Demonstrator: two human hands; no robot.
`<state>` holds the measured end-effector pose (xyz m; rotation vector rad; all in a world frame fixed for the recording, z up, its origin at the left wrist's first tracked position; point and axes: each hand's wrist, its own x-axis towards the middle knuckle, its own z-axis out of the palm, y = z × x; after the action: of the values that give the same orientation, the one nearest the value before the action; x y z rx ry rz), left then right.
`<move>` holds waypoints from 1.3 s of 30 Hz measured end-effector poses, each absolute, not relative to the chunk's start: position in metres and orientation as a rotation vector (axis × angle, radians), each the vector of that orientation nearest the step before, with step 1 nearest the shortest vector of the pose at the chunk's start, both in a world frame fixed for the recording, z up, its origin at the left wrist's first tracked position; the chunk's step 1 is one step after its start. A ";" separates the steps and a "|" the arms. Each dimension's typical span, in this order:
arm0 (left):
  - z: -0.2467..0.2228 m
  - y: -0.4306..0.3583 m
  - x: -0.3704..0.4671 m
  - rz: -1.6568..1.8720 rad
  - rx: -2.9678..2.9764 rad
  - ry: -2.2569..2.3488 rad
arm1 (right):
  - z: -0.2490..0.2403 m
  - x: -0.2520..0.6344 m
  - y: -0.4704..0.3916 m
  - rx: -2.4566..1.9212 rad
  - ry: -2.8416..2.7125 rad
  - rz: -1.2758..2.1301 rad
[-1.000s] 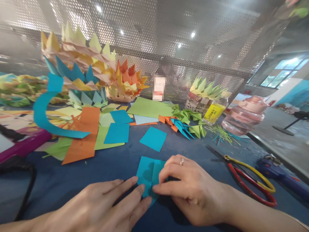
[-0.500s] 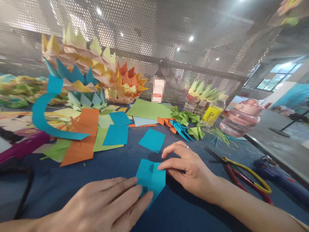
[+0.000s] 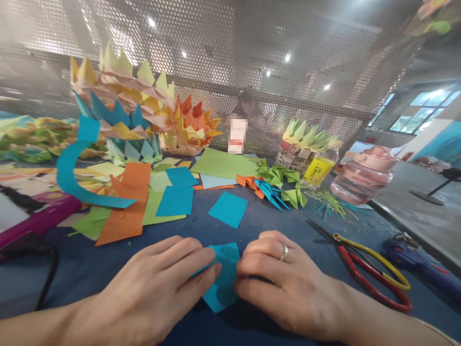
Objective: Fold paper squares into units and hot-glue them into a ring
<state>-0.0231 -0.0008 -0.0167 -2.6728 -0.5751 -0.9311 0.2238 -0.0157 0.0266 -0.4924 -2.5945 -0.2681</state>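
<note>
A small blue sheet of paper [image 3: 226, 276] lies between my hands at the front of the dark table, creased along part of it. My left hand [image 3: 154, 281] presses its left side with the fingers held together. On its right edge, my right hand [image 3: 284, 281] closes with curled fingers; the fingertips and thumb are partly hidden. A loose blue square [image 3: 228, 209] sits just beyond the hands. Two more blue squares, one nearer [image 3: 175, 200] and one farther [image 3: 181, 177], overlap to its left.
Scissors [image 3: 372, 271] and a blue glue gun [image 3: 419, 264] lie at right. A purple glue gun [image 3: 39, 216] and a curled blue strip [image 3: 66, 175] are at left. Folded-paper pots [image 3: 129, 125], a yellow-labelled bottle [image 3: 317, 168] and a pink bottle [image 3: 363, 175] stand behind.
My right hand has curled its fingers onto the paper's right edge, where they were more extended before. The paper has turned slightly, and my left hand has shifted up and inward.
</note>
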 end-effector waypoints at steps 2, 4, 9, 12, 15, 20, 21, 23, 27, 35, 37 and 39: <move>-0.015 0.001 -0.021 -0.868 -2.697 -0.570 | 0.025 0.224 -0.016 -0.493 -2.565 -0.375; -0.014 0.001 -0.020 -0.825 -2.728 -0.544 | 0.023 0.224 -0.016 -0.540 -2.536 -0.449; -0.013 -0.002 -0.017 -0.862 -2.697 -0.484 | 0.025 0.222 -0.020 -0.542 -2.556 -0.411; -0.012 -0.002 -0.013 -0.882 -2.636 -0.520 | 0.027 0.219 -0.022 -0.461 -2.607 -0.364; -0.010 0.000 -0.010 -0.904 -2.615 -0.569 | 0.026 0.218 -0.022 -0.486 -2.646 -0.303; -0.013 0.005 -0.012 -0.934 -2.711 -0.499 | 0.022 0.221 -0.015 -0.612 -2.587 -0.181; -0.014 0.006 -0.013 -0.936 -2.720 -0.470 | 0.022 0.222 -0.014 -0.600 -2.591 -0.184; -0.015 0.007 -0.015 -0.936 -2.739 -0.429 | 0.022 0.223 -0.014 -0.558 -2.602 -0.223; -0.011 0.006 -0.015 -0.918 -2.750 -0.414 | 0.023 0.223 -0.016 -0.533 -2.574 -0.386; -0.004 -0.001 -0.013 -0.915 -2.610 -0.479 | 0.020 0.221 -0.019 -0.573 -2.534 -0.488; -0.008 0.000 -0.014 -0.857 -2.621 -0.496 | 0.020 0.220 -0.020 -0.575 -2.544 -0.473; -0.011 0.002 -0.014 -0.839 -2.655 -0.491 | 0.021 0.220 -0.020 -0.567 -2.582 -0.439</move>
<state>-0.0141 0.0020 -0.0106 -2.6550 -0.4913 -0.8385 0.2195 -0.0199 0.0210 -0.5669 -2.5819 -0.4385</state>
